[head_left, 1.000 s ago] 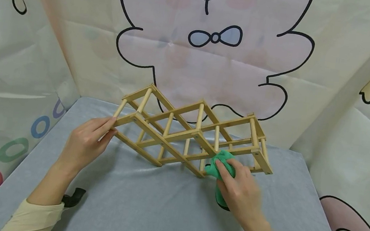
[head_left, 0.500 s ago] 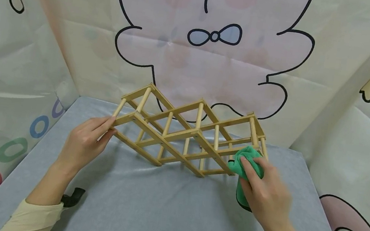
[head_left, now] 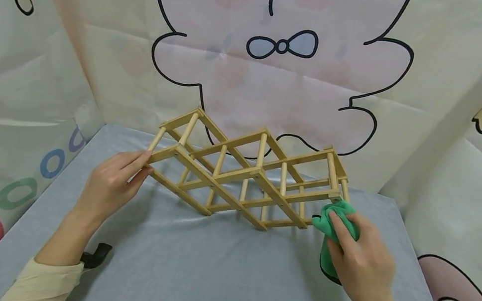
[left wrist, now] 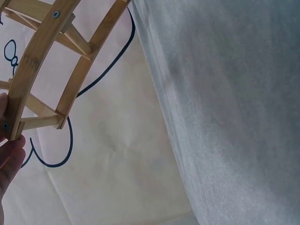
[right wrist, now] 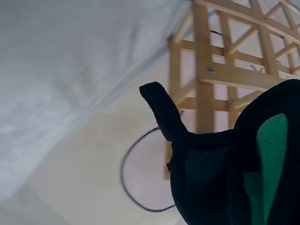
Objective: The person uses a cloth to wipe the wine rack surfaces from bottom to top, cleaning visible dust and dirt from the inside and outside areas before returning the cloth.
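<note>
A pale wooden lattice rack [head_left: 212, 184], with crossed slats and round dowels, stretches across the head view above the table. My left hand [head_left: 112, 182] pinches its left end between thumb and fingers; in the left wrist view the fingertips [left wrist: 16, 143] sit at the corner of the slat. A green cloth [head_left: 327, 261] with black edging is bunched in my right hand [head_left: 365, 258], against the rack's lower right corner. The right wrist view has the cloth's dark edging and loop [right wrist: 161, 108] in front of the rack's end slats [right wrist: 205, 84]. Right fingers are hidden there.
A grey-blue cloth covers the table [head_left: 216, 278]. Behind it hangs a pale curtain [head_left: 276, 84] printed with a cartoon bear, and more printed curtain closes off both sides. Black straps [head_left: 96, 255] show at the wrists.
My right hand has moved right along the rack with the green cloth, from near the lower middle to the right end corner. The left hand and rack have stayed in place.
</note>
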### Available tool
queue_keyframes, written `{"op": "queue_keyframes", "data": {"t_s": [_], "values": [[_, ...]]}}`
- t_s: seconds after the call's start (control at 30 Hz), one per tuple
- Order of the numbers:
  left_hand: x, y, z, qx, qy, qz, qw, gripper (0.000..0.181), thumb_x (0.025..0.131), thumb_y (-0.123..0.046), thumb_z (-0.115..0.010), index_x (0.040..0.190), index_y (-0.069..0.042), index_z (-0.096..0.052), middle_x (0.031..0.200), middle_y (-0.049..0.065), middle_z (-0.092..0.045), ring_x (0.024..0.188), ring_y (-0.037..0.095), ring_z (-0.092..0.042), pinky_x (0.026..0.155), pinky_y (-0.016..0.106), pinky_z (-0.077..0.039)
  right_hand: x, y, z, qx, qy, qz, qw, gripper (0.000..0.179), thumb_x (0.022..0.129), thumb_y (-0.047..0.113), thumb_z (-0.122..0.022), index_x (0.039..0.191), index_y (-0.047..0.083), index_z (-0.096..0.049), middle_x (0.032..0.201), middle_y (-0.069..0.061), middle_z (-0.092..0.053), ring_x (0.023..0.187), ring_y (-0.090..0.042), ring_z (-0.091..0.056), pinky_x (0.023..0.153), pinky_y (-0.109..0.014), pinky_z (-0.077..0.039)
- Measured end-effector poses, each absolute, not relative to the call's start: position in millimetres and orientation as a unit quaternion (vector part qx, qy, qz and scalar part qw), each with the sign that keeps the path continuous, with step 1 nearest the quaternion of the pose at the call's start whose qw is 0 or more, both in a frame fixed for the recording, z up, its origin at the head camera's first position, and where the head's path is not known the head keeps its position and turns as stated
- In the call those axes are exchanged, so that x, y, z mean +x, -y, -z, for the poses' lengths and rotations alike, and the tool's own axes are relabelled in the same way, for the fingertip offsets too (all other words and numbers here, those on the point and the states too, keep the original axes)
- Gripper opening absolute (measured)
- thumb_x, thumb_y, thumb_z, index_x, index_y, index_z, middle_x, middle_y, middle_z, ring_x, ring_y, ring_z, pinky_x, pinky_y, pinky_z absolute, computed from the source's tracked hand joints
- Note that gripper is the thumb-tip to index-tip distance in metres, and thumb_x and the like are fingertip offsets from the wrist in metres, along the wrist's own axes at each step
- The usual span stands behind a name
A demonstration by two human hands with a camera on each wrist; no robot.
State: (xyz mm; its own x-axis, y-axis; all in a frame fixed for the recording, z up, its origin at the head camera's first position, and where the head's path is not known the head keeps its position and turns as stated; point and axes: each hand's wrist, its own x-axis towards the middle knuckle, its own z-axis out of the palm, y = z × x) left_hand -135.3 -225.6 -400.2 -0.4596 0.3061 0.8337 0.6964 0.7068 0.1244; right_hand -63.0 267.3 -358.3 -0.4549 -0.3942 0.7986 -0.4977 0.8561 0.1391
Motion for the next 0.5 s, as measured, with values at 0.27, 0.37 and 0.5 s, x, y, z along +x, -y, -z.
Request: {"op": "queue_keyframes", "data": {"t_s": [0.27,0.37,0.5], "values": [[-135,224,398,-0.304,0.825,0.234,0.415,0.054,0.073,0.01,-0.087,0.125,0.007,-0.073,0.107,0.022,-0.075,0.086,0.041,-0.072,0.071,0.051,-0.062,-53,-298,386,0.225,0.875,-0.05,0.426,0.042,0.105,0.028,-0.046,0.114,0.004,-0.078,0.105,-0.028,-0.066,0.08,-0.049,-0.064,0.046,-0.063,-0.054],[-135,224,399,-0.302,0.821,0.239,0.422,0.052,0.073,0.01,-0.087,0.124,0.007,-0.073,0.106,0.022,-0.075,0.086,0.04,-0.072,0.071,0.051,-0.062,-51,-310,393,0.22,0.885,-0.039,0.408,0.045,0.107,0.031,-0.043,0.116,0.004,-0.078,0.105,-0.029,-0.066,0.078,-0.05,-0.064,0.045,-0.062,-0.054],[-135,224,400,-0.299,0.82,0.24,0.425,0.053,0.074,0.009,-0.087,0.124,0.006,-0.073,0.107,0.021,-0.075,0.086,0.041,-0.072,0.071,0.051,-0.062,-50,-327,395,0.215,0.896,-0.011,0.39,0.047,0.106,0.031,-0.041,0.116,0.003,-0.076,0.104,-0.031,-0.064,0.074,-0.05,-0.064,0.041,-0.059,-0.052]]}}
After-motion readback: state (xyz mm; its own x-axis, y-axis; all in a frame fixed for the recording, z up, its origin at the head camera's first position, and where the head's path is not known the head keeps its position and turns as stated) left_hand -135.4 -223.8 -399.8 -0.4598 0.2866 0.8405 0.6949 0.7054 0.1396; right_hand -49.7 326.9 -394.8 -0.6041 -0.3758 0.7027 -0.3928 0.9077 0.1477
